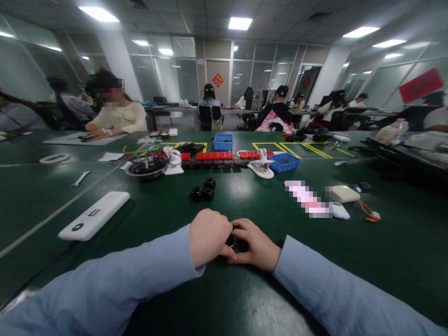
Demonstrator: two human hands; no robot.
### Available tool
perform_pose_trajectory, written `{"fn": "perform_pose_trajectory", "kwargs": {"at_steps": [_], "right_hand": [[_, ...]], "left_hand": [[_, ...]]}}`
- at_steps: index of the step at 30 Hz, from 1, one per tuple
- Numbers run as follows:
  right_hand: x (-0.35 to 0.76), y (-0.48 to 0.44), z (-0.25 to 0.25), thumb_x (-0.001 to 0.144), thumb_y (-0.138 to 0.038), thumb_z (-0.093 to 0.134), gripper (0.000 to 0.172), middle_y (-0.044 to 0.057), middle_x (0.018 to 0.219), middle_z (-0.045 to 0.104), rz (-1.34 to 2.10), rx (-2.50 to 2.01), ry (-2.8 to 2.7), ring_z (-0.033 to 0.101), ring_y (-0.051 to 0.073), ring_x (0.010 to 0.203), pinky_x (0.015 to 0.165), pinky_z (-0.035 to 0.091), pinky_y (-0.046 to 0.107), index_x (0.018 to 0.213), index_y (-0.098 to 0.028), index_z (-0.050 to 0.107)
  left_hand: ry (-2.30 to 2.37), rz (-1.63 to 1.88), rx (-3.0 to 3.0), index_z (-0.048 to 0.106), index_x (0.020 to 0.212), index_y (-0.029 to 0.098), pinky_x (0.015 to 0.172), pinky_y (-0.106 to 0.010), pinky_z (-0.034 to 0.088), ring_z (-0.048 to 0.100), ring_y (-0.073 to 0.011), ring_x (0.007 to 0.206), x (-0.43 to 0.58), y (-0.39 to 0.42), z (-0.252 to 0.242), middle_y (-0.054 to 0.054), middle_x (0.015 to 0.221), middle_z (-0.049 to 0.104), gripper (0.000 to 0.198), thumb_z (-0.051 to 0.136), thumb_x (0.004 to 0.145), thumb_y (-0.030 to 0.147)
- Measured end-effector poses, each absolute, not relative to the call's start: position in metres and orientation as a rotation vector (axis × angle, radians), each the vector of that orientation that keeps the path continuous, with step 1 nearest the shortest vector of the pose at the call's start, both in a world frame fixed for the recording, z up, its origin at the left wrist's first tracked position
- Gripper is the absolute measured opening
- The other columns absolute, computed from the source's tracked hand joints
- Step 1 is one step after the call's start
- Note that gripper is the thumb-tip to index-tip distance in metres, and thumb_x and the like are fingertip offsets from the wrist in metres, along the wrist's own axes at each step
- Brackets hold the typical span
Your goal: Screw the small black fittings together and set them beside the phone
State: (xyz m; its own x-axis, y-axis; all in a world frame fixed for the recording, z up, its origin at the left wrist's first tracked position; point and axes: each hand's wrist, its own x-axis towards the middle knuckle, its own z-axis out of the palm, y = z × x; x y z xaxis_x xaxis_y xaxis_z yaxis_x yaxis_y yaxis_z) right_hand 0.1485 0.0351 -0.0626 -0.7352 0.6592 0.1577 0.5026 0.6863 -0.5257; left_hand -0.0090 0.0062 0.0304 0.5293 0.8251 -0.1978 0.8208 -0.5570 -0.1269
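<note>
Across the whole lower view, with the clock centred low in its middle: a dark green surface (217, 303), marked with yellow lines towards its far edge. At eleven o'clock, beyond that far edge, a co-worker (121, 114) in a pale yellow top, hands down over a light mat (82, 138). Reaching in from eight o'clock, a light blue left sleeve (140, 266); from four o'clock, a light blue right sleeve (332, 275). At twelve o'clock, well forward, a long row of red blocks (214, 155) beside black ones. Between ten and eleven, a metal bowl (140, 176) with dark contents. Near nine, a long white device (100, 215), lying flat and slanted. At twelve and one, two blue bins (223, 144); just beside the nearer bin, a white clip-shaped stand (262, 170). At the centre, left hand (210, 238) with knuckles uppermost, grip curled tight; facing it, right hand (257, 243), grip bent round with fingers and thumb towards the left one. At two o'clock, a cream box (345, 193) near an orange cord. At ten, a wrench (81, 179). At eleven, three black wheels (208, 193) clustered close together. Smallest, at the very centre and held between both grips, a dark round piece (231, 241), mostly hidden, with a shiny curved edge showing.
</note>
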Motion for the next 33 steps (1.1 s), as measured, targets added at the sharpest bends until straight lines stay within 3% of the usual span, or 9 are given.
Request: {"fn": "perform_pose_trajectory", "kwargs": {"at_steps": [10, 22, 29, 33], "right_hand": [[0.148, 0.034, -0.062, 0.058, -0.048, 0.076, 0.053, 0.013, 0.114, 0.055, 0.663, -0.936, -2.562, 0.047, 0.028, 0.107, 0.094, 0.037, 0.044, 0.099, -0.016, 0.066], [0.149, 0.035, -0.06, 0.061, -0.049, 0.074, 0.041, 0.012, 0.112, 0.056, 0.616, -0.901, -2.586, 0.049, 0.028, 0.104, 0.091, 0.039, 0.045, 0.083, -0.016, 0.066], [0.149, 0.034, -0.06, 0.062, -0.049, 0.074, 0.045, 0.012, 0.116, 0.054, 0.636, -0.931, -2.595, 0.047, 0.028, 0.108, 0.093, 0.038, 0.045, 0.093, -0.017, 0.067], [0.15, 0.034, -0.06, 0.061, -0.048, 0.075, 0.056, 0.011, 0.117, 0.054, 0.64, -0.921, -2.576, 0.047, 0.028, 0.109, 0.094, 0.038, 0.044, 0.109, -0.021, 0.063]], "left_hand": [[-1.547, 0.204, -2.652, 0.068, 0.073, 0.012, 0.059, -0.032, 0.044, 0.063, -0.0268, 0.067, -0.006, 0.004, 0.017, -0.011, 0.069, 0.065, 0.056, 0.053, 0.073, 0.065], [-1.626, 0.224, -2.645, 0.069, 0.079, 0.01, 0.055, -0.034, 0.041, 0.064, -0.0301, 0.069, -0.005, 0.007, 0.012, -0.016, 0.072, 0.067, 0.075, 0.027, 0.081, 0.072], [-1.664, 0.262, -2.632, 0.068, 0.072, 0.011, 0.051, -0.03, 0.039, 0.064, -0.029, 0.067, -0.012, 0.011, 0.011, -0.015, 0.069, 0.066, 0.079, 0.02, 0.081, 0.073], [-1.666, 0.163, -2.612, 0.067, 0.079, 0.013, 0.055, -0.031, 0.043, 0.063, -0.0268, 0.069, -0.022, 0.018, 0.017, -0.012, 0.073, 0.066, 0.067, 0.029, 0.083, 0.069]]}}
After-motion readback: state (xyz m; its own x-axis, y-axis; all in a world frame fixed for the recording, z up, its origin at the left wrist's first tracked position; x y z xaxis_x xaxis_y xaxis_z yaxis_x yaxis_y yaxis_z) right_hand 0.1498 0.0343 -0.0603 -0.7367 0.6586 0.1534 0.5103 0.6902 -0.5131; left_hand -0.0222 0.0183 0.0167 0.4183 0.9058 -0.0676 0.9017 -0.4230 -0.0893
